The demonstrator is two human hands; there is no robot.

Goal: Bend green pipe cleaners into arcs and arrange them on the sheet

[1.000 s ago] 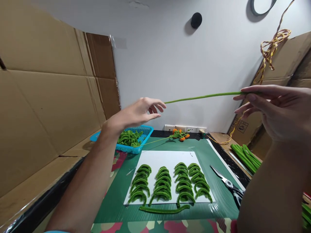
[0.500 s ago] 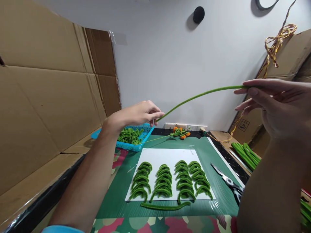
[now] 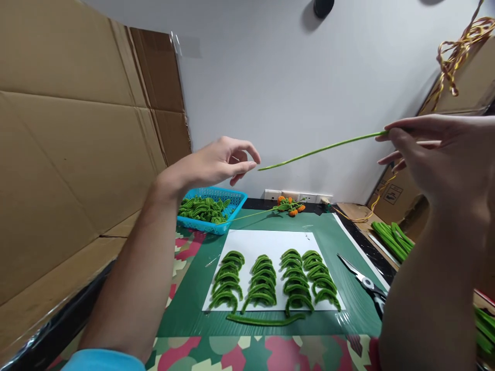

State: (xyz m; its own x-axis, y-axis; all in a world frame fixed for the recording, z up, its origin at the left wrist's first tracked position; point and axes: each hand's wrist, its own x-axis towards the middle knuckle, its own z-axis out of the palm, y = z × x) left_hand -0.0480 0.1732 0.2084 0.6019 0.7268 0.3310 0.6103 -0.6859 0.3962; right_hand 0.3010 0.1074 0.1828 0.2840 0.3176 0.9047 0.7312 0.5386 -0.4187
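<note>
My right hand (image 3: 436, 149) pinches one end of a long green pipe cleaner (image 3: 320, 150), which stretches leftward through the air, sloping slightly down. Just beyond its free tip is my left hand (image 3: 228, 161), with thumb and forefinger apart and nothing visible between them. Below, bent green pipe cleaner pieces (image 3: 260, 288) lie in several overlapping columns on a white sheet of paper (image 3: 266, 242). A nearly straight green piece (image 3: 265, 321) rests along the sheet's front edge.
A blue basket (image 3: 228, 226) of curled green pieces stands at the back left. Behind the paper lie orange and green flowers (image 3: 292, 206). Scissors (image 3: 365, 282) are at the right, near a bundle of green stems (image 3: 392, 239). Cardboard (image 3: 85, 129) walls the left side.
My left hand has let go of the pipe cleaner's end and risen slightly. The pipe cleaner has straightened from its arch, still held by my right hand. The view has tilted down a little.
</note>
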